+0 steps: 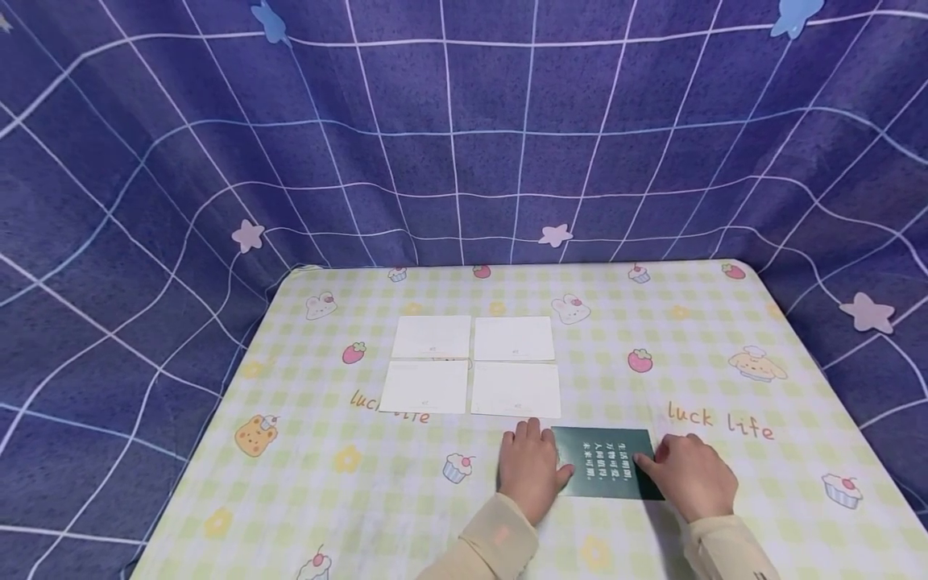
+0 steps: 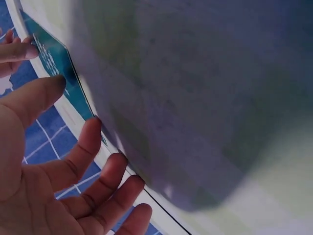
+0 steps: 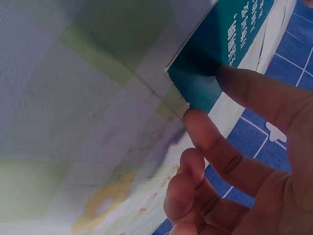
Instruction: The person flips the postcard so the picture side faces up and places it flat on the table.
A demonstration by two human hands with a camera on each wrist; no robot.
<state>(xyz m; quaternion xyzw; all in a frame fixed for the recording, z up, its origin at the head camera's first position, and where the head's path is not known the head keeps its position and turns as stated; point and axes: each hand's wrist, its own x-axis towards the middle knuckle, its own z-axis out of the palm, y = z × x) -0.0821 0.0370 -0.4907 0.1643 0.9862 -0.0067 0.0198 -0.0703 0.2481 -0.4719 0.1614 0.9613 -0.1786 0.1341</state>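
A dark green card with columns of white characters lies flat on the table near its front. At its left end is my left hand, fingers stretched forward beside the edge and thumb over the card's border. The right hand pinches the opposite end; in the right wrist view the thumb lies on the face and the index finger is against the edge. From the left wrist, the left fingers look spread and slightly bent along the card and tabletop.
Behind the hands, white cards lie in two rows of two: back left, back right, front left, front right. They rest on a checked tablecloth printed with cartoon figures. A blue grid-patterned curtain rises behind the table.
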